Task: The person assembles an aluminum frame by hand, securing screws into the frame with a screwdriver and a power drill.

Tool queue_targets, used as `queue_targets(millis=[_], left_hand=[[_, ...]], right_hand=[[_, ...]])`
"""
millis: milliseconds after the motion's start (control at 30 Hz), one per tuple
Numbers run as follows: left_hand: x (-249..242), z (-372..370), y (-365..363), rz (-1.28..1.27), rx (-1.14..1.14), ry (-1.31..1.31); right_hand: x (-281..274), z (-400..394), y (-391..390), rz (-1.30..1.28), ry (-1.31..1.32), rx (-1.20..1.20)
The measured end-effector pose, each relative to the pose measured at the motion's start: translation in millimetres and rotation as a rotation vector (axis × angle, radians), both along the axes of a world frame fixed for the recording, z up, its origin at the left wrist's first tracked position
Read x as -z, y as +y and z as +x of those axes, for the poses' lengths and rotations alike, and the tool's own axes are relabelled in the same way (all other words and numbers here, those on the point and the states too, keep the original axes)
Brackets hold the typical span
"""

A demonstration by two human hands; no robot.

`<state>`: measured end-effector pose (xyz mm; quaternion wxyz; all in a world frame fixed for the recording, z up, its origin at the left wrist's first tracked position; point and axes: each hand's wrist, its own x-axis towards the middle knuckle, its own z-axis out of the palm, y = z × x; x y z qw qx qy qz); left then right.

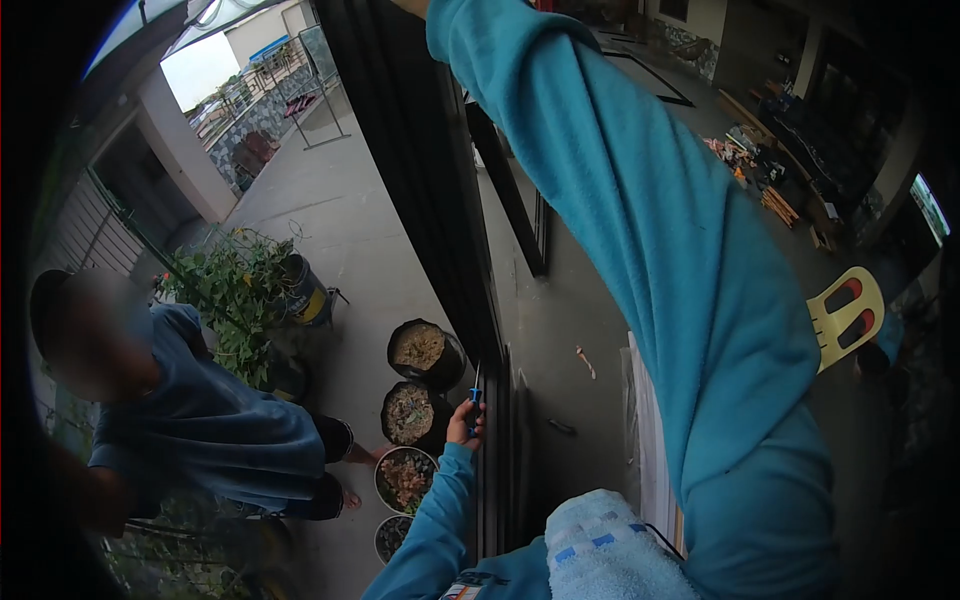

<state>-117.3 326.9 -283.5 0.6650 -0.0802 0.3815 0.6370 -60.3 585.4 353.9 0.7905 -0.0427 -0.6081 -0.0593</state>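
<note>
My left hand [466,426] is closed around the blue handle of a screwdriver [475,395], its thin metal shaft pointing up beside a dark metal frame [420,170]. The long frame runs from the top of the view down past this hand. My right arm, in a teal sleeve [640,220], stretches up across the view. Only a sliver of my right hand [411,4] shows at the top edge, near the frame's upper part; its fingers are out of sight.
A person [200,400] in a blue shirt stands at the left. Several plant pots [427,355] line the frame's outer side, with a leafy plant [225,290] farther left. On the inner side are a yellow chair [848,315], a dark frame piece [510,200] and scattered wood [780,207].
</note>
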Motion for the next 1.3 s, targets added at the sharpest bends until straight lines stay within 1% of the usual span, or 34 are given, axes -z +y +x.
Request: queue_targets(millis=[33, 67, 100, 133, 167, 200, 233, 267, 300, 333, 367, 400, 433, 467, 500, 533, 600, 633, 667, 733, 900, 967, 1000, 1067, 1100, 1133, 1167, 1200, 1233, 1267, 1300], left_hand=[[-3, 3, -1, 0.002, 0.020, 0.299], [9, 4, -1, 0.009, 0.015, 0.309], [24, 3, 3, 0.028, -0.029, 0.509], [20, 4, 7, 0.050, -0.079, 0.711], [13, 2, 5, 0.004, -0.049, 0.642], [4, -6, 0, -0.002, 0.021, 0.395], [14, -16, -3, 0.171, 0.020, -0.052], [-12, -4, -9, 0.058, -0.126, -0.247], [-8, -5, -7, 0.081, -0.195, -0.413], [6, -8, -13, 0.101, -0.252, -0.583], [21, -13, -12, 0.165, -0.171, -0.669], [20, -13, -9, 0.113, -0.179, -0.655], [34, -19, -3, 0.083, -0.101, -0.522], [38, -24, -7, 0.164, 0.081, -0.670], [-50, -40, -8, 0.313, 0.186, -0.734], [-115, -43, -8, 0.406, 0.265, -0.746], [-221, -59, -21, 0.516, 0.354, -0.760], [-259, -62, -29, 0.567, 0.381, -0.756], [-283, -62, -34, 0.604, 0.393, -0.743], [-304, -56, -40, 0.680, 0.403, -0.690], [-294, -39, -40, 0.730, 0.379, -0.560], [-276, -38, -35, 0.723, 0.354, -0.526], [-255, -34, -32, 0.716, 0.326, -0.491], [-187, -17, -17, 0.651, 0.227, -0.392], [-134, -8, -6, 0.580, 0.130, -0.204], [-99, -4, 2, 0.465, 0.049, 0.055], [-71, -2, 3, 0.280, 0.030, 0.464], [-50, 3, 6, 0.098, 0.120, 0.832], [-41, 6, 5, 0.009, 0.155, 1.037], [-32, 3, 3, -0.050, 0.143, 1.212], [-26, 4, -2, -0.083, 0.124, 1.305]], right_hand=[[-2, -1, 2, 0.078, 0.030, 0.012], [1, -2, 3, 0.086, 0.040, 0.009], [3, -4, 4, 0.079, 0.064, 0.038], [1, -4, -1, 0.077, 0.090, 0.066], [3, 0, -6, -0.023, 0.032, 0.033], [4, 3, -9, -0.097, -0.014, 0.046], [3, 1, -2, -0.021, 0.002, 0.083], [2, 5, -7, 0.110, 0.058, 0.088], [1, 8, -12, 0.025, -0.017, -0.013], [2, 8, -15, -0.069, -0.053, -0.045], [2, 4, -9, -0.006, -0.011, -0.008], [2, 9, -16, -0.018, -0.026, 0.025], [2, 10, -18, -0.066, -0.059, 0.008], [1, 11, -19, -0.072, -0.071, -0.009], [1, 12, -21, -0.071, -0.082, 0.003], [0, 13, -22, -0.073, -0.089, 0.018], [0, 12, -18, -0.077, -0.101, 0.014], [0, 14, -22, -0.082, -0.101, 0.029], [-2, 16, -25, -0.103, -0.126, 0.008], [-2, 17, -25, -0.100, -0.128, -0.012], [-2, 20, -24, -0.100, -0.138, 0.013], [-2, 21, -24, -0.087, -0.160, -0.002], [-2, 21, -22, -0.077, -0.163, -0.004], [-3, 22, -22, -0.136, -0.199, -0.010], [-4, 25, -28, -0.189, -0.224, -0.025], [-4, 25, -30, -0.180, -0.222, -0.018], [-2, 23, -27, -0.162, -0.213, -0.010], [-3, 21, -24, -0.137, -0.206, -0.002], [-2, 25, -26, -0.242, -0.255, -0.043], [-5, 28, -26, -0.193, -0.273, 0.000], [-3, 25, -17, -0.164, -0.273, 0.000]])
